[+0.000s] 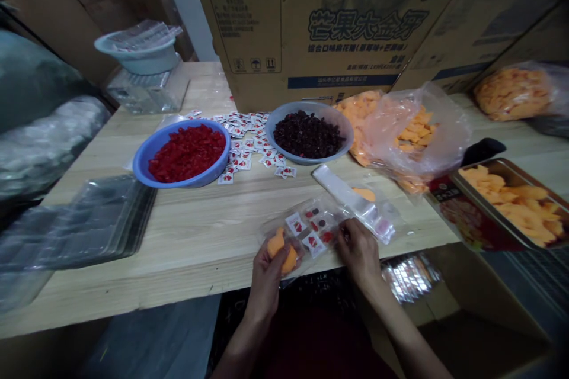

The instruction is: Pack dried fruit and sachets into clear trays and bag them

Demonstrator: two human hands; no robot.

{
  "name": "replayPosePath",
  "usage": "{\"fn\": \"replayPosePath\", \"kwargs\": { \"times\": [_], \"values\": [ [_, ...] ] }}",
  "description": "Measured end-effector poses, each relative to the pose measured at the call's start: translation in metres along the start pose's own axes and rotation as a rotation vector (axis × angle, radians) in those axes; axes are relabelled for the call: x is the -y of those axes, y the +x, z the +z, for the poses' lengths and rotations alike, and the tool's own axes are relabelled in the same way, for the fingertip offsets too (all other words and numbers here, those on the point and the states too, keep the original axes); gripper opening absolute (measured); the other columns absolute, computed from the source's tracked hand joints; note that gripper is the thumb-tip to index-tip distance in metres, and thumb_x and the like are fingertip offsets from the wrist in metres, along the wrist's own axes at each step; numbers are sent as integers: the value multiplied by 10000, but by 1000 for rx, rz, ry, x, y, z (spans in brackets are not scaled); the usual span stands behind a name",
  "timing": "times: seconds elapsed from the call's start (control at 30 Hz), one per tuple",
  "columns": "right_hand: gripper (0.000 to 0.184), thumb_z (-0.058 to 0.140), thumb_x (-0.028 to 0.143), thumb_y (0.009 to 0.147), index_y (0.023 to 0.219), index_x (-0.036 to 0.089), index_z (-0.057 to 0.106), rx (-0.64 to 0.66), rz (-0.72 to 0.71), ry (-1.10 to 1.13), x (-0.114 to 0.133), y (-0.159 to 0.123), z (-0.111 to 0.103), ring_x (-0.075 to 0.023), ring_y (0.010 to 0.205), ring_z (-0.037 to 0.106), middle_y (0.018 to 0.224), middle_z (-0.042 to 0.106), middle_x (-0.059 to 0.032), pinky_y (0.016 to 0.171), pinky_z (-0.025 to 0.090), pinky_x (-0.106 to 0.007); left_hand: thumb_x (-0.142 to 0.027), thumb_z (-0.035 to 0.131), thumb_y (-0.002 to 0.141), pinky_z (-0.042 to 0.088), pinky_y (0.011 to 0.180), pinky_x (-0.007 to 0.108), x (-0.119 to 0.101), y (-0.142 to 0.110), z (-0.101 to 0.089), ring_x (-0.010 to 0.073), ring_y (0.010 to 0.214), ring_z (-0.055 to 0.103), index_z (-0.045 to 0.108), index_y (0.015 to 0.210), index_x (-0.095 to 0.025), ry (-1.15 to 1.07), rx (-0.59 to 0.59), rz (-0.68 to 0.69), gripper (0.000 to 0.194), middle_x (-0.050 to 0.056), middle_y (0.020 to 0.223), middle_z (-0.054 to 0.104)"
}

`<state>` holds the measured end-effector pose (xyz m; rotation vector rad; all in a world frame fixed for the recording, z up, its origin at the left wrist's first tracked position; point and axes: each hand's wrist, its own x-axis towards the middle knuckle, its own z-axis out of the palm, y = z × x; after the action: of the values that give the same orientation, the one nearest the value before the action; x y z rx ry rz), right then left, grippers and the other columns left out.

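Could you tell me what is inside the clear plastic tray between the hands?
The clear plastic tray holds white red-printed sachets and dark red pieces. The left hand grips an orange fruit piece at one end; the right hand hides the other end.

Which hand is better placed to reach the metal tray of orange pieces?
Right, probably. The right hand is closer to the metal tray and only rests on the clear packet, while the left hand is farther away and is holding an orange piece.
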<state>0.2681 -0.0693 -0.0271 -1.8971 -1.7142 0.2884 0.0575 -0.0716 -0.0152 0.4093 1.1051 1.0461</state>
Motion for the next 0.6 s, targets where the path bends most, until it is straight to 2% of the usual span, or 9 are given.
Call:
{"fn": "replayPosePath", "kwargs": {
  "times": [0.1,0.23,0.4,0.5,0.6],
  "values": [
    [136,462,225,957,837,212,524,14,9,93,6,-13,0,-199,741,532,804,553,-34,677,376,-307,-416,813,715,567,753,307,2,3,8,210,826,720,628,1193,-135,-12,22,24,585,106,1003,745],
    [159,425,220,979,855,217,525,62,1,219,22,-20,3,-191,748,552,811,573,-34,674,387,-296,-395,819,710,562,796,320,3,6,16,219,858,714,642,1148,-132,51,27,48,541,104,1000,744],
    [79,473,232,953,933,212,547,41,60,198,29,2,13,-185,674,556,754,589,-16,629,381,-286,-386,799,741,557,813,322,0,6,20,223,891,703,626,1181,-148,127,63,47,530,99,1029,738],
    [122,447,190,947,924,204,567,29,-12,144,32,21,20,-201,738,582,801,618,-48,662,394,-291,-421,767,770,553,826,343,1,7,22,229,890,697,619,1198,-156,161,87,19,525,98,1042,730],
    [162,427,169,951,863,205,557,45,-98,140,42,25,21,-210,779,581,829,613,-67,692,403,-297,-435,721,816,488,979,355,6,11,26,254,1115,639,601,1255,-193,183,82,77,515,103,1211,683]
  ]
}}
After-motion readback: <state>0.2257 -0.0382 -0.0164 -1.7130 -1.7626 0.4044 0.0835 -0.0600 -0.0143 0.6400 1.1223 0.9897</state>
